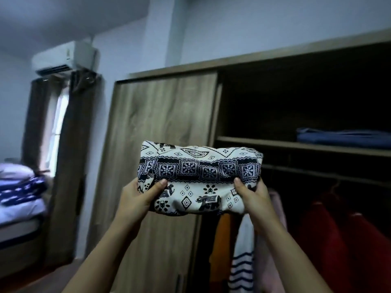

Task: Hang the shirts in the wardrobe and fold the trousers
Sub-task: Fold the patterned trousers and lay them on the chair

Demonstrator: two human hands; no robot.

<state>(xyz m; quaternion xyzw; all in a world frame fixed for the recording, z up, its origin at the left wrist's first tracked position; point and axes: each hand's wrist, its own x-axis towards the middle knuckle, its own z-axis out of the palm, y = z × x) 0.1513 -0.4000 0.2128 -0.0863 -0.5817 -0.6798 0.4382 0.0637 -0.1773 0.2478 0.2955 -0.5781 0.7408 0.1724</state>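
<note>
left grip: holding the bottom left corner of the folded trousers, thumb flat on the front, fingers tucked out of sight behind
right grip: same deal on the bottom right corner, thumb pinching over the fabric
folded trousers: up in the air between both hands, in front of the wardrobe where the door meets the open side. Folded into a chunky rectangle, cream cloth with dark navy print: a band of flower squares across the middle, elephants and little diamonds below, zigzags on top
hanging shirts: below the trousers inside the wardrobe, a white one with navy stripes, orange and pink next to it, red ones further right
shelf: above the hanging stuff, pretty dark in there
blue folded garment: lying flat toward the shelf's right end
wardrobe door: wood grain, covers the left half
bed: far left, blurry, bedding piled on it
</note>
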